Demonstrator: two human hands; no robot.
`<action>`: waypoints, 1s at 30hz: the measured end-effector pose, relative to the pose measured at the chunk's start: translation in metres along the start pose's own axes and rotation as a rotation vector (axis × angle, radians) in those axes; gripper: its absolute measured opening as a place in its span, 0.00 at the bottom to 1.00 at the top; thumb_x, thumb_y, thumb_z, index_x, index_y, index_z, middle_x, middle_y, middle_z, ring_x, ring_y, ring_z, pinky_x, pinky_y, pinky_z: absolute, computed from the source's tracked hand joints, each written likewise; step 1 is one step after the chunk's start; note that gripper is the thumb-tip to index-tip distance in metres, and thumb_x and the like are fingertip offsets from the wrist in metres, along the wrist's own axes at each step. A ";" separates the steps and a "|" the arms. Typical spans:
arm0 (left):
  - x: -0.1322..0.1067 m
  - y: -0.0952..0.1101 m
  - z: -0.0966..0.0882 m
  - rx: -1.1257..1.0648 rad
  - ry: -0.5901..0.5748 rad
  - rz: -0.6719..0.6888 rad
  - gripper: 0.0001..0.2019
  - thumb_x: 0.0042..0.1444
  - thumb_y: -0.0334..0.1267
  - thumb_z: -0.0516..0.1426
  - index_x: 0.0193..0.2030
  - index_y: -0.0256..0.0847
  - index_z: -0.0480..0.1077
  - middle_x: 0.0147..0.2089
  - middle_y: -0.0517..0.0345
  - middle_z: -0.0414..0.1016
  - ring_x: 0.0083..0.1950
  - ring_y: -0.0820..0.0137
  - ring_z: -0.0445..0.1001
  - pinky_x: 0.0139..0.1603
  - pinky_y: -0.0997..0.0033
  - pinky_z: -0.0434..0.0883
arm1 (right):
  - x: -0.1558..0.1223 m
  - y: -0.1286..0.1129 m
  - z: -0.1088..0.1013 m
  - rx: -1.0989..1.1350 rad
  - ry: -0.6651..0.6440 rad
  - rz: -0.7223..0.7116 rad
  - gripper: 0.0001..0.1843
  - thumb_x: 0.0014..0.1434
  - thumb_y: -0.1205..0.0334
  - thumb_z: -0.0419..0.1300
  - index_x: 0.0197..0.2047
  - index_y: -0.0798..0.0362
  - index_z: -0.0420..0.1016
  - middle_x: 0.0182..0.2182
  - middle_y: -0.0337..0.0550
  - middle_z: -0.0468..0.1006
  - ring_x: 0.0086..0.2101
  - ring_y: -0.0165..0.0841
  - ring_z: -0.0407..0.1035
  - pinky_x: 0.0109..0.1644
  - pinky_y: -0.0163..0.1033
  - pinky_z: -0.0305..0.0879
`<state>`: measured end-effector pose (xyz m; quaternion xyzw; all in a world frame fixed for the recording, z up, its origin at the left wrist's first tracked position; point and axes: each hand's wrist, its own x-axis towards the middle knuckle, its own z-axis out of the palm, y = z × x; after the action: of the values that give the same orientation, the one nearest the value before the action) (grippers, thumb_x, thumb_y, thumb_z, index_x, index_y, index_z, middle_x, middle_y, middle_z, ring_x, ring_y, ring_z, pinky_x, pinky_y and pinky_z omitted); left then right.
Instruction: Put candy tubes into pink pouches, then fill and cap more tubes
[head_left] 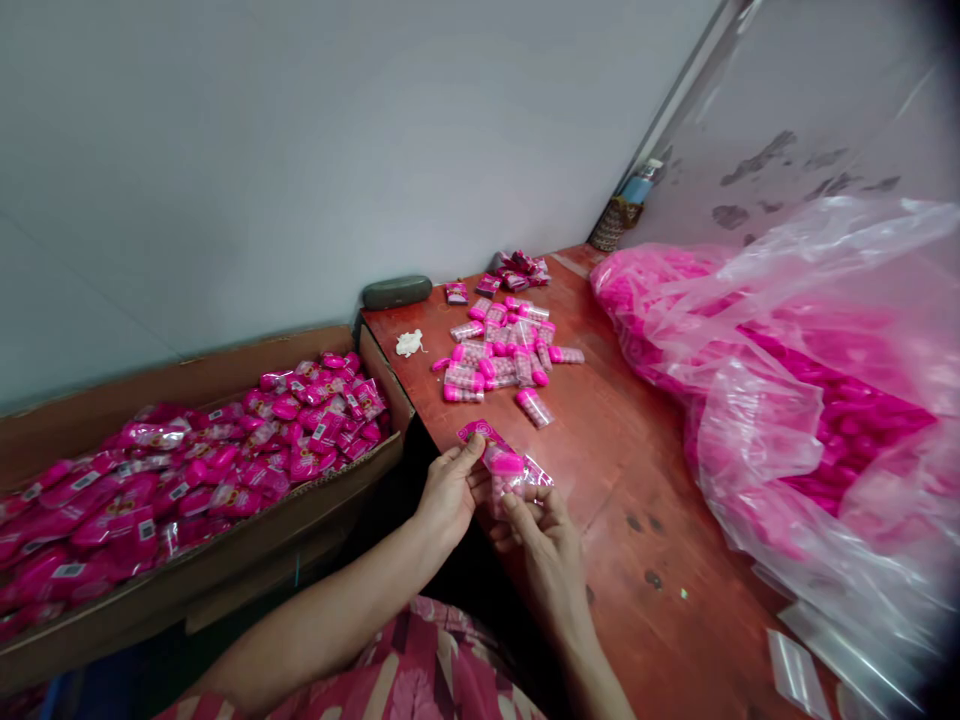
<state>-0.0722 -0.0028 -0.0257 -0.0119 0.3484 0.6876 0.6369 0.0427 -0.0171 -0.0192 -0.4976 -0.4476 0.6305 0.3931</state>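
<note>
Near the table's front edge, my left hand (450,492) pinches a shiny pink printed packet (480,432) between thumb and fingers. Close against it, my right hand (551,545) grips a small clear candy tube (504,465) with a bright pink cap, pink pieces showing through its wall. The tube overlaps the packet; whether it sits inside or in front of it I cannot tell. Just beyond my hands lies a loose pile of similar capped tubes (501,350), with one tube (534,408) lying apart nearer to me.
To the left stands a cardboard box (379,375) with many filled pink packets (255,450). A large plastic bag (765,420) of pink caps covers the table's right. Folded packets (521,270), a dark oblong case (397,291) and a crumpled white scrap (409,343) lie along the back.
</note>
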 end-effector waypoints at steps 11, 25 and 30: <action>-0.004 0.004 0.004 0.244 -0.144 -0.019 0.17 0.39 0.43 0.66 0.30 0.33 0.68 0.25 0.58 0.70 0.23 0.75 0.68 0.24 0.77 0.65 | 0.005 0.010 0.001 0.061 -0.019 -0.052 0.14 0.51 0.55 0.62 0.35 0.52 0.63 0.21 0.35 0.73 0.19 0.26 0.67 0.21 0.29 0.63; -0.005 -0.001 -0.003 0.439 -0.234 -0.074 0.15 0.42 0.42 0.64 0.23 0.30 0.70 0.20 0.57 0.69 0.19 0.76 0.65 0.21 0.76 0.64 | 0.009 0.013 0.000 0.136 0.017 -0.073 0.14 0.50 0.57 0.63 0.35 0.52 0.63 0.18 0.33 0.73 0.17 0.26 0.66 0.19 0.27 0.61; -0.009 -0.005 -0.003 0.373 -0.212 -0.103 0.14 0.42 0.42 0.64 0.23 0.31 0.69 0.20 0.59 0.66 0.19 0.76 0.64 0.18 0.77 0.64 | 0.007 0.012 -0.002 0.257 -0.024 -0.047 0.17 0.49 0.57 0.64 0.38 0.50 0.62 0.23 0.34 0.75 0.20 0.28 0.69 0.23 0.31 0.66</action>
<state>-0.0673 -0.0123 -0.0257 0.1608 0.3994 0.5754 0.6954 0.0421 -0.0135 -0.0332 -0.4248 -0.3796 0.6791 0.4628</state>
